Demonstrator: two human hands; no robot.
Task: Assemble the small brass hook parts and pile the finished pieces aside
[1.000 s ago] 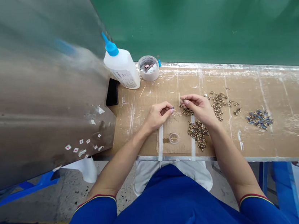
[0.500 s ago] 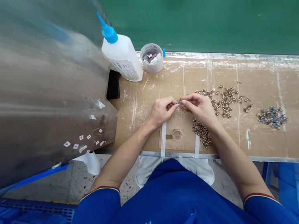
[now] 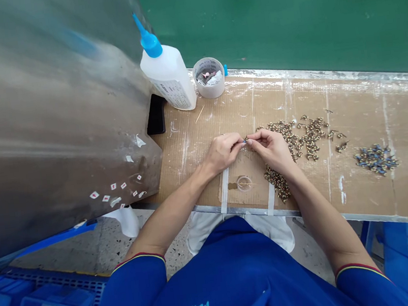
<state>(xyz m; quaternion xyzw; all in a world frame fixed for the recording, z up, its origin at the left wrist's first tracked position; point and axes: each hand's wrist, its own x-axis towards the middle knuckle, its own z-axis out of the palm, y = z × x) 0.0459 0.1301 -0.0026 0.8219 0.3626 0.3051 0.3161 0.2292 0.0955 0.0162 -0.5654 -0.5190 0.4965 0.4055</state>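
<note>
My left hand [image 3: 222, 153] and my right hand [image 3: 270, 149] meet at the fingertips above a cardboard-covered bench [image 3: 365, 192]. The left fingers pinch a tiny blue-tinted piece [image 3: 243, 141], and the right fingers pinch a tiny brass piece [image 3: 246, 139]. The pieces are too small to identify. A heap of small brass parts [image 3: 276, 183] lies just below my right hand, and another [image 3: 309, 135] lies to its right. Further right is a heap of blue-and-metal parts [image 3: 376, 160]. A small round clear dish [image 3: 244, 183] sits below my hands.
A white glue bottle with a blue nozzle [image 3: 167, 75] and a tape roll holding scraps [image 3: 208, 78] stand at the back. A large metal sheet [image 3: 56, 131] with paper bits stuck on it rises at left, and a green panel [image 3: 283, 14] stands behind.
My hands have come together until their fingertips meet, from a small gap one second ago. The view has shifted, so the bench sits higher and further right in the picture.
</note>
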